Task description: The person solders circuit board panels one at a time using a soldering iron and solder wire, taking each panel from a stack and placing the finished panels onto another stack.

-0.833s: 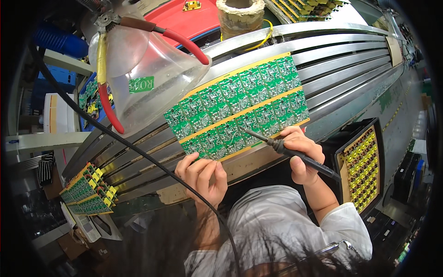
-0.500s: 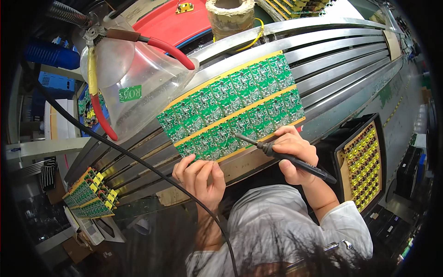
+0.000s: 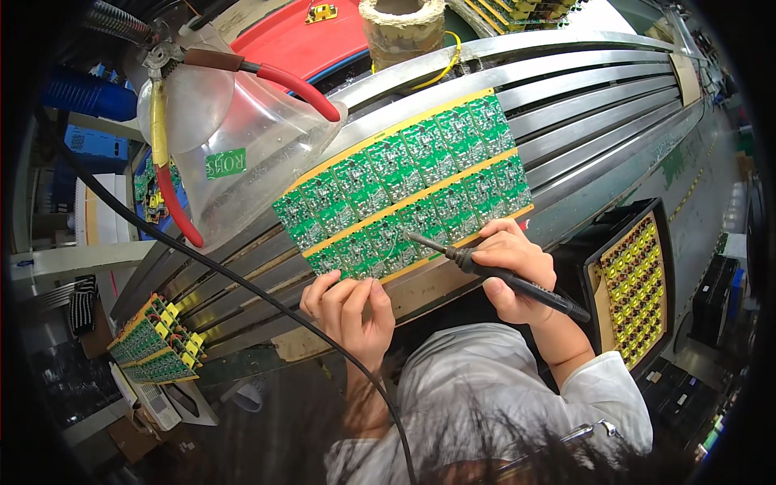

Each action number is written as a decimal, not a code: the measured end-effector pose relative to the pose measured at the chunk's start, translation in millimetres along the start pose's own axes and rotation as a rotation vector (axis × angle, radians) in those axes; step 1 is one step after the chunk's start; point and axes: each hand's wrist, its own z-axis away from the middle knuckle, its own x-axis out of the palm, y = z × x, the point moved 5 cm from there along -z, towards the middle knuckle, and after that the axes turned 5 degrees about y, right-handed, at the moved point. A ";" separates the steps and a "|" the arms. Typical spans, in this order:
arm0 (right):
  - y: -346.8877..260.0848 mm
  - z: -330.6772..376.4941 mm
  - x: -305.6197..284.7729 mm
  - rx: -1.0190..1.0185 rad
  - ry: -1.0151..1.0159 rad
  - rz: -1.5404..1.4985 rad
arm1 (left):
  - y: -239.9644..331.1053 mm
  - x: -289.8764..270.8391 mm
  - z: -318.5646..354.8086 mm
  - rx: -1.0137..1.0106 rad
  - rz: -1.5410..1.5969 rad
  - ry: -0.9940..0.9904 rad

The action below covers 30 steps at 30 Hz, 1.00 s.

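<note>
A green circuit board panel (image 3: 404, 182) with yellow strips and rows of repeated small boards lies tilted on metal rails. My right hand (image 3: 517, 271) is wrapped round a black soldering iron (image 3: 533, 293), whose tip rests at or just over the panel's lower row. Closed at the panel's near edge, my left hand (image 3: 352, 315) has its thumb and fingers pinched. A thin, pale solder wire (image 3: 394, 245) appears to run from those fingers toward the iron's tip; its held end is hidden by the fingers.
A clear funnel-shaped hood (image 3: 259, 153) with red-sleeved clamp arms hangs at left. A black cable (image 3: 218, 265) crosses in front. Populated boards (image 3: 158, 343) stand lower left; a black bin (image 3: 594, 267) with yellow-part boards is at right. Behind are a red tray (image 3: 303, 36) and a crusted pot (image 3: 402, 36).
The soldering iron and my right hand have shifted very slightly to the left. My left hand and the panel stay almost where they were.
</note>
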 end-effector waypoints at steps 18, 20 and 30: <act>16.2 3.0 -31.9 0.018 0.277 0.029 | -0.2 -4.5 5.9 0.082 0.015 -0.021; 14.6 3.0 -29.6 -0.001 0.272 0.044 | 2.0 -5.5 8.3 0.079 0.035 -0.009; -0.9 7.3 10.7 -0.017 0.106 -0.090 | -10.0 -24.2 18.9 0.038 -0.012 0.079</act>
